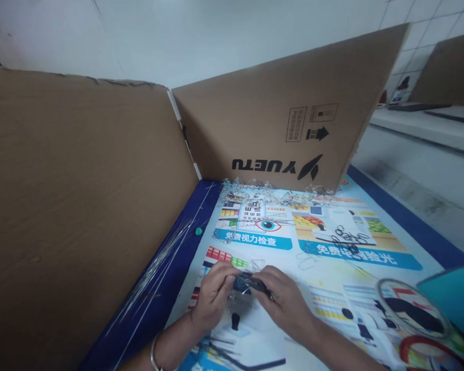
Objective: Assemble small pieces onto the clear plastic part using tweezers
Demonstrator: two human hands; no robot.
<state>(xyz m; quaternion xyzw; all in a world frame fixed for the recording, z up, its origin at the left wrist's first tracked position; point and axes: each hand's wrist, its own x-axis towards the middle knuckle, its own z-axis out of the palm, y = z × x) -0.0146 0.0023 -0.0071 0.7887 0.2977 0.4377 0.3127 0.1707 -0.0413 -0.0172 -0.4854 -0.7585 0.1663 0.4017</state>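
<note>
My right hand (286, 304) is closed around dark-handled pliers (260, 286), whose jaws point left. Facing it, my left hand (215, 291) pinches a thin, bent piece of wire (243, 282) right at the jaws. The exact shape of the wire is blurred, and the fingertips partly cover it. Both hands are close together above a printed sheet (259, 330). Just beyond them lies a loose bent wire piece (257, 264) on the sheet.
Long straight wires (158, 263) lie along the blue left border, near a small green piece (198, 231). Shiny bent wire pieces (263, 193) are heaped along the cardboard panel (278, 113) at the back. Dark wire loops (350, 240) lie right. Another cardboard panel (81, 206) stands left.
</note>
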